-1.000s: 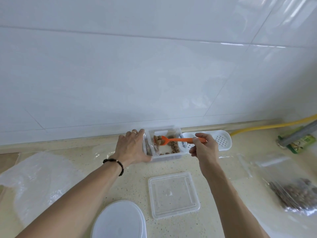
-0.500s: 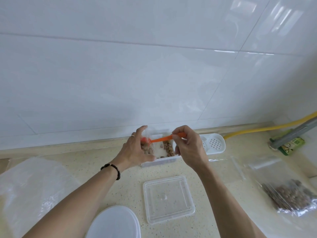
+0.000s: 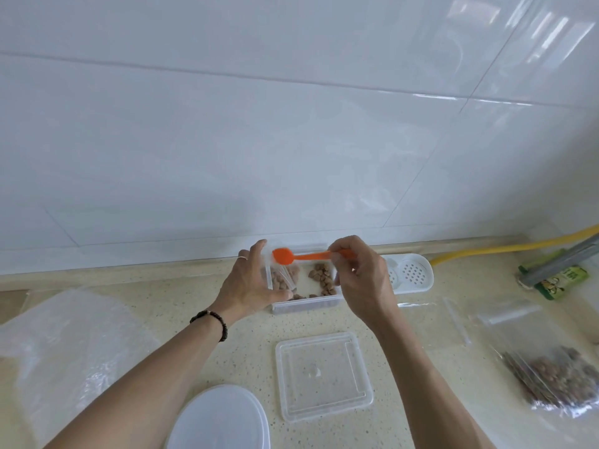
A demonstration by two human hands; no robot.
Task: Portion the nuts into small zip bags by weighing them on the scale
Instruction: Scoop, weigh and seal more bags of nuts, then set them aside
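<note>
A clear plastic box (image 3: 304, 306) with brown nuts (image 3: 324, 278) stands by the wall. My left hand (image 3: 249, 280) holds a small clear zip bag (image 3: 280, 277) upright over the box's left side; some nuts lie inside the bag. My right hand (image 3: 359, 277) pinches the handle of an orange spoon (image 3: 285, 256), its bowl turned over at the bag's mouth. No scale is visible.
The box's clear square lid (image 3: 324, 374) lies in front, with a white round lid (image 3: 220, 419) at the bottom edge. Right: a white perforated tray (image 3: 413, 275), a zip bag of nuts (image 3: 557, 380), empty zip bags (image 3: 434, 322), a green packet (image 3: 557, 281), a yellow hose (image 3: 505, 246). Left: crumpled clear plastic (image 3: 64, 351).
My right hand carried the spoon from the nuts in the box leftward to the bag's mouth and tipped it. My left hand raised the bag's opening. The view shifted slightly.
</note>
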